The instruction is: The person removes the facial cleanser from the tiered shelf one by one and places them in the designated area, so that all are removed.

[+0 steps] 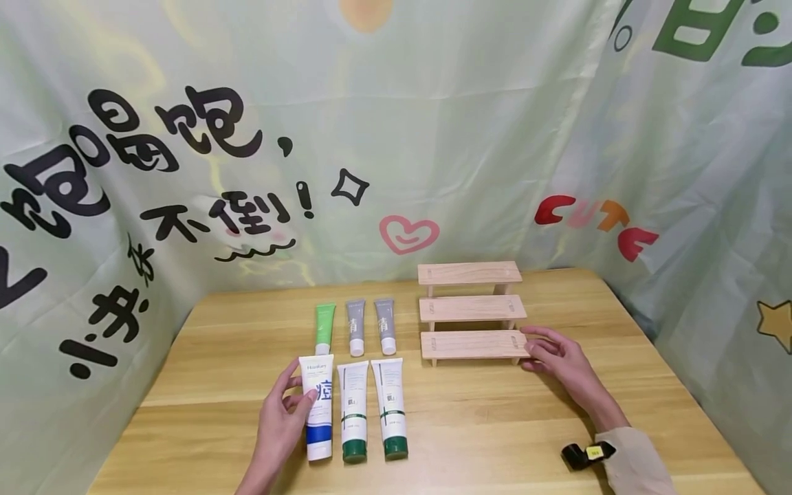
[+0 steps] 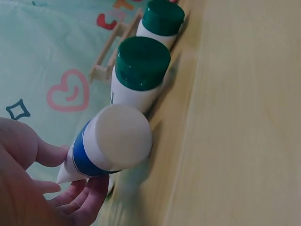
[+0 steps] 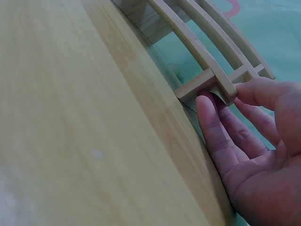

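My left hand (image 1: pixel 278 421) holds a white squeeze tube (image 1: pixel 318 412) with a blue band and white cap, thumb over its front and fingers behind its left edge. In the left wrist view the cap (image 2: pixel 124 136) faces the camera. Right beside it lie two white tubes with green caps (image 1: pixel 354 419) (image 1: pixel 391 409). My right hand (image 1: pixel 569 375) pinches the right end of the lowest step on a three-step wooden stand (image 1: pixel 470 345). The right wrist view has thumb and fingers around that step's corner (image 3: pixel 225 89).
Behind the held tube lies a green tube (image 1: pixel 324 326), with two grey tubes (image 1: pixel 355 326) (image 1: pixel 386 326) to its right. A wooden table (image 1: pixel 482 426) carries everything. Printed fabric (image 1: pixel 470 137) hangs along the back and sides. A black device (image 1: pixel 584 454) sits by the right cuff.
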Demonstrator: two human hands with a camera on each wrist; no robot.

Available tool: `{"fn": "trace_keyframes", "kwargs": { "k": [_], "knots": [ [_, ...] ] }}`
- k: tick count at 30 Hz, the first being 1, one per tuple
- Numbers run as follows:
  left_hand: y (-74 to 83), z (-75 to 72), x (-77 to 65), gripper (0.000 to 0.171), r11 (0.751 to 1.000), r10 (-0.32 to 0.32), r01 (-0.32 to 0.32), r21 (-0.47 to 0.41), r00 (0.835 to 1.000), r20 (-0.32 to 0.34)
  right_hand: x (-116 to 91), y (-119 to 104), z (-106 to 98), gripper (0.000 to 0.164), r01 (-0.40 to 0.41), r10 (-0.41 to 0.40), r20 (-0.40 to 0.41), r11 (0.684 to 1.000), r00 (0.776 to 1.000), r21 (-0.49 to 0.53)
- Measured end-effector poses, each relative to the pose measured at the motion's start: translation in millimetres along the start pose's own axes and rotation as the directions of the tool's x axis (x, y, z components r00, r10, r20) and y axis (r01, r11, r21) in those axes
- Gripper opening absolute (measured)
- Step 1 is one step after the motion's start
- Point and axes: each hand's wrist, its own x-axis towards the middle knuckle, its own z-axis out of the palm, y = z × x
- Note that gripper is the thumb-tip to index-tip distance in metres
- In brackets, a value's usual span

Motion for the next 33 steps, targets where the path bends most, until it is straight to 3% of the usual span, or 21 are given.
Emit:
{"fn": "trace_keyframes", "kwargs": {
  "k": [12, 22, 33],
  "knots": [
    [-12.9, -0.9, 8.8, 0.061, 0.989, 0.003, 0.001, 0.149, 1.000, -0.027, 1.4, -1.2, 1.4, 0.054, -0.002, 0.002, -0.006, 1.000, 1.000, -0.015],
    [-15.9, -0.7, 14.8, 0.056, 0.974, -0.009, 0.009, 0.225, 1.000, 0.000, -0.4, -2.4, 2.4, 0.054, -0.018, 0.017, -0.008, 1.000, 1.000, -0.006],
    [-13.4, -0.4, 15.6, 0.052, 0.930, -0.005, -0.012, 0.368, 0.999, 0.046, -1.2, -2.1, 0.9, 0.053, -0.010, 0.010, -0.009, 1.000, 1.000, -0.007]
  ]
}}
